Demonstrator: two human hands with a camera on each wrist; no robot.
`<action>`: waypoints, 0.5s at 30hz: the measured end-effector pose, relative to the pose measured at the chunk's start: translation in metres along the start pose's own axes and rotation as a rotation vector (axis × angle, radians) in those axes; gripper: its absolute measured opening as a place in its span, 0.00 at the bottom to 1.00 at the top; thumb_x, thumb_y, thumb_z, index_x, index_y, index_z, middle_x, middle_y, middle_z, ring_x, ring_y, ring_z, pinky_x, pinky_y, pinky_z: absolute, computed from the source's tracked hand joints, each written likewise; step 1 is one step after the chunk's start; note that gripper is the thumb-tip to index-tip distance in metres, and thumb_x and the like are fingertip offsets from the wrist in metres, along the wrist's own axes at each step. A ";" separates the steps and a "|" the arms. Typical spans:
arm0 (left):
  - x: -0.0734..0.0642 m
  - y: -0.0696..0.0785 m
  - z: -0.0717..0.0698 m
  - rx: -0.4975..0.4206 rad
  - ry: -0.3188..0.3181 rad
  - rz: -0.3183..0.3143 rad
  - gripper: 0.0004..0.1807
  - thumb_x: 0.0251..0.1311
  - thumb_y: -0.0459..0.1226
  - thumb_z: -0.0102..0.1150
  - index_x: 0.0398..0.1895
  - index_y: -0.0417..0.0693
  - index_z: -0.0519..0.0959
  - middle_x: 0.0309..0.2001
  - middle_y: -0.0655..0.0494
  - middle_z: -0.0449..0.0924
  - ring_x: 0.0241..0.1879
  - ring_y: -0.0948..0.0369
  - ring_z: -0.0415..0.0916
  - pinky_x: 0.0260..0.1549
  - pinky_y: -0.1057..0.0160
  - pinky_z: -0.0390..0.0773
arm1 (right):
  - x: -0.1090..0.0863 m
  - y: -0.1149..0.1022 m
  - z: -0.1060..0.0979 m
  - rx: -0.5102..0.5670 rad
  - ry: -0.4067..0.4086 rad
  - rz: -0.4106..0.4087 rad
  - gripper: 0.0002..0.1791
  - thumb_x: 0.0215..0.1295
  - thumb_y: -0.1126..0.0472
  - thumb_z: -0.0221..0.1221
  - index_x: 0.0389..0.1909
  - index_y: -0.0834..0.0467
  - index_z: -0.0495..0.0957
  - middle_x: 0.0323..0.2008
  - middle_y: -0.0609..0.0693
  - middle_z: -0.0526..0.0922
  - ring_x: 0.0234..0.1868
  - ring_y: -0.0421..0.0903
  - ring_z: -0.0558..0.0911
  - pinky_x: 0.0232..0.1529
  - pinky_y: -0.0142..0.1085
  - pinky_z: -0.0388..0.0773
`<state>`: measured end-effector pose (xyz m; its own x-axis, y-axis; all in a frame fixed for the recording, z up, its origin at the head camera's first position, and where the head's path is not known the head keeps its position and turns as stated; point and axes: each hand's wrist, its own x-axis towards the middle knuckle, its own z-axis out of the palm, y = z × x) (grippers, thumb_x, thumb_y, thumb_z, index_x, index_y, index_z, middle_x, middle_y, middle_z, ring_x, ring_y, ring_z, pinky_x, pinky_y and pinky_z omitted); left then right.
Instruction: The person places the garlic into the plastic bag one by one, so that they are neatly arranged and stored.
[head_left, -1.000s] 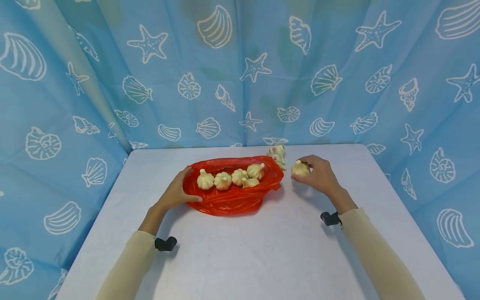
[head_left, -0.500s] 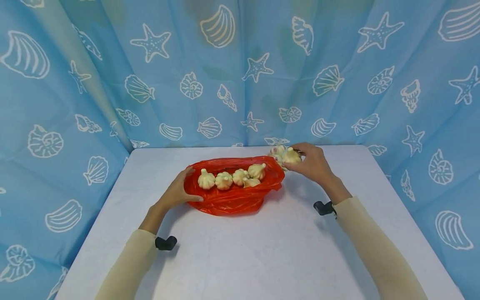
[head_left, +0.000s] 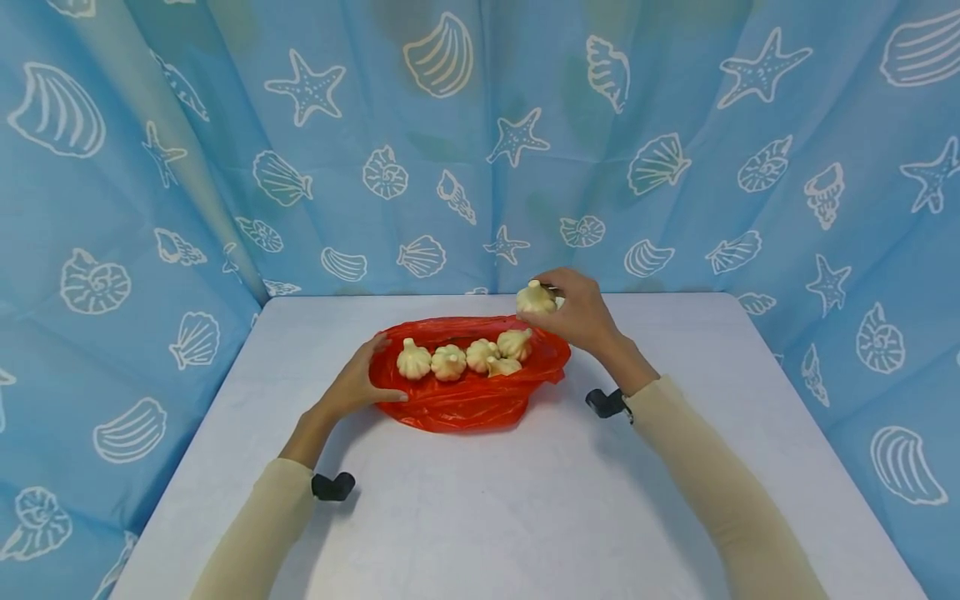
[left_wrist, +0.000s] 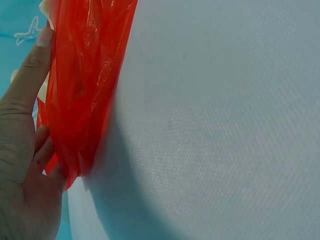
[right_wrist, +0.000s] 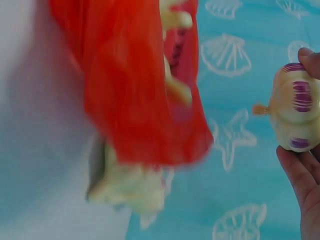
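With the right hand [head_left: 581,310], pinching a garlic bulb [head_left: 536,299] between thumb and fingertips, just left of the knuckles, at the far side of the red plastic bag [head_left: 457,415] and apart from it in the right wrist view. Showing purple streaks there, and a short neck. With the left hand [head_left: 354,380], across on the opposite side, gripping the bag's left end between thumb and curled fingers. Looking around now: beyond both hands, spotting a blue curtain [head_left: 480,204] printed with white shells and starfish; beneath them, a white table [head_left: 480,517]. Just behind the right hand, at the wrist, noticing a black device [head_left: 604,403], then a cream sleeve [head_left: 708,475]; behind the left hand, finding a matching device [head_left: 333,487] and sleeve [head_left: 258,517]. Blocking part of the bag's right end in the head view with that right hand, and covering its left end with the other. Catching, in the right wrist view, a pale clump [right_wrist: 131,187] close by the bag's end, well apart from the right hand, too blurred to read exactly. Over to the bag: lying below and left of the right hand, gaping wide between the two hands. Counting five pale bulbs [head_left: 448,363] inside: four in a row, running from beside the left hand's fingers, neck up, to near the right hand, tilted that way; plus one more [head_left: 503,367] in front, partly hidden by the near rim. Reading dark marks [right_wrist: 177,50] on the inner wall.
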<state>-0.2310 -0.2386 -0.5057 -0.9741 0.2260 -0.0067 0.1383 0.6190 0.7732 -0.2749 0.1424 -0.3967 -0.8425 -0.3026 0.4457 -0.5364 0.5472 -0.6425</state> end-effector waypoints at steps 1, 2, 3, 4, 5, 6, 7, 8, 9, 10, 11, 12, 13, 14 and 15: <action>0.000 0.000 0.000 0.000 -0.002 -0.001 0.64 0.39 0.53 0.79 0.76 0.47 0.48 0.72 0.46 0.57 0.71 0.46 0.53 0.59 0.41 0.68 | 0.001 -0.002 0.006 0.004 -0.017 0.008 0.28 0.48 0.52 0.75 0.50 0.59 0.80 0.45 0.49 0.80 0.44 0.46 0.78 0.45 0.43 0.83; 0.000 0.000 0.000 0.000 -0.002 -0.002 0.64 0.39 0.53 0.79 0.76 0.47 0.48 0.72 0.46 0.57 0.71 0.46 0.53 0.59 0.41 0.68 | 0.001 -0.004 0.012 0.006 -0.035 0.011 0.29 0.48 0.51 0.75 0.50 0.59 0.80 0.45 0.49 0.80 0.44 0.46 0.79 0.45 0.42 0.83; -0.001 -0.001 0.001 -0.001 -0.002 -0.003 0.64 0.39 0.53 0.79 0.76 0.47 0.48 0.72 0.46 0.57 0.71 0.46 0.53 0.59 0.41 0.68 | 0.001 -0.006 0.018 0.004 -0.053 0.015 0.29 0.48 0.50 0.75 0.50 0.59 0.80 0.45 0.49 0.80 0.44 0.46 0.79 0.44 0.41 0.83; -0.001 -0.001 0.001 0.000 -0.002 -0.004 0.64 0.39 0.52 0.79 0.76 0.47 0.48 0.72 0.46 0.57 0.71 0.46 0.53 0.59 0.41 0.68 | 0.001 -0.008 0.023 -0.002 -0.069 0.018 0.30 0.48 0.49 0.74 0.50 0.58 0.80 0.45 0.48 0.80 0.44 0.45 0.78 0.44 0.40 0.83; 0.000 -0.001 0.000 0.000 -0.003 -0.003 0.64 0.40 0.52 0.78 0.76 0.47 0.48 0.72 0.46 0.57 0.71 0.46 0.53 0.59 0.41 0.68 | 0.001 -0.010 0.029 -0.004 -0.081 0.016 0.30 0.48 0.48 0.74 0.51 0.58 0.80 0.45 0.48 0.80 0.44 0.45 0.78 0.43 0.39 0.82; 0.000 0.000 0.000 0.002 -0.004 0.000 0.64 0.40 0.52 0.78 0.76 0.47 0.48 0.73 0.46 0.57 0.71 0.46 0.53 0.59 0.41 0.68 | 0.001 -0.012 0.034 -0.001 -0.091 0.009 0.30 0.48 0.48 0.74 0.51 0.58 0.80 0.46 0.48 0.81 0.44 0.45 0.78 0.43 0.38 0.82; 0.000 0.000 0.000 0.003 -0.003 0.000 0.64 0.40 0.52 0.78 0.76 0.47 0.48 0.72 0.46 0.57 0.71 0.46 0.53 0.59 0.41 0.68 | 0.001 -0.015 0.040 0.015 -0.102 -0.002 0.31 0.48 0.48 0.74 0.51 0.58 0.80 0.46 0.49 0.81 0.44 0.45 0.79 0.43 0.39 0.82; 0.000 0.000 0.000 0.003 -0.001 0.001 0.64 0.40 0.53 0.78 0.76 0.47 0.48 0.72 0.46 0.57 0.71 0.46 0.53 0.59 0.41 0.68 | 0.000 -0.017 0.045 0.019 -0.112 -0.012 0.30 0.48 0.47 0.74 0.51 0.58 0.80 0.46 0.49 0.81 0.44 0.45 0.78 0.43 0.39 0.82; 0.001 0.000 0.000 0.002 -0.001 0.001 0.64 0.40 0.53 0.78 0.76 0.47 0.48 0.72 0.46 0.57 0.71 0.46 0.53 0.59 0.41 0.68 | 0.000 -0.019 0.050 0.024 -0.124 -0.020 0.30 0.48 0.47 0.74 0.51 0.58 0.80 0.46 0.49 0.81 0.44 0.45 0.78 0.43 0.39 0.82; 0.001 0.000 0.000 0.001 -0.002 0.001 0.64 0.40 0.53 0.78 0.76 0.47 0.48 0.72 0.46 0.57 0.71 0.46 0.53 0.59 0.41 0.68 | -0.001 -0.021 0.055 0.028 -0.138 -0.027 0.30 0.48 0.46 0.74 0.50 0.57 0.80 0.46 0.48 0.81 0.44 0.45 0.78 0.44 0.39 0.81; 0.001 0.000 0.000 -0.001 -0.003 -0.001 0.64 0.40 0.52 0.78 0.76 0.47 0.48 0.73 0.46 0.57 0.71 0.46 0.53 0.59 0.41 0.68 | -0.002 -0.024 0.060 0.034 -0.154 -0.027 0.30 0.48 0.46 0.74 0.50 0.57 0.80 0.46 0.48 0.81 0.44 0.45 0.78 0.43 0.39 0.81; 0.001 0.000 0.001 -0.001 -0.004 -0.004 0.64 0.40 0.52 0.78 0.76 0.47 0.48 0.73 0.46 0.57 0.71 0.46 0.53 0.59 0.41 0.69 | -0.003 -0.025 0.066 0.033 -0.170 -0.021 0.30 0.48 0.46 0.74 0.50 0.56 0.80 0.46 0.47 0.81 0.45 0.44 0.78 0.43 0.38 0.82; 0.001 0.000 0.001 -0.001 -0.004 -0.008 0.64 0.40 0.52 0.78 0.76 0.48 0.48 0.73 0.46 0.57 0.71 0.46 0.53 0.59 0.41 0.69 | -0.004 -0.027 0.071 0.026 -0.184 -0.017 0.29 0.48 0.45 0.74 0.50 0.56 0.80 0.45 0.46 0.80 0.44 0.43 0.78 0.44 0.37 0.81; 0.001 -0.001 0.001 -0.001 -0.006 -0.010 0.63 0.40 0.52 0.78 0.76 0.48 0.48 0.73 0.46 0.57 0.71 0.46 0.53 0.59 0.41 0.69 | -0.005 -0.027 0.076 0.012 -0.195 -0.016 0.29 0.48 0.45 0.73 0.50 0.55 0.80 0.45 0.45 0.80 0.45 0.42 0.77 0.44 0.37 0.81; 0.002 -0.001 0.002 -0.002 -0.006 -0.011 0.63 0.40 0.52 0.78 0.76 0.49 0.48 0.73 0.47 0.57 0.71 0.47 0.53 0.58 0.41 0.69 | -0.006 -0.028 0.080 0.007 -0.208 -0.013 0.29 0.48 0.46 0.74 0.50 0.55 0.80 0.45 0.44 0.80 0.45 0.42 0.77 0.45 0.37 0.81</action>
<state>-0.2324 -0.2375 -0.5076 -0.9744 0.2242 -0.0190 0.1275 0.6200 0.7742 -0.2591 0.0668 -0.4311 -0.8270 -0.4646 0.3165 -0.5474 0.5370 -0.6419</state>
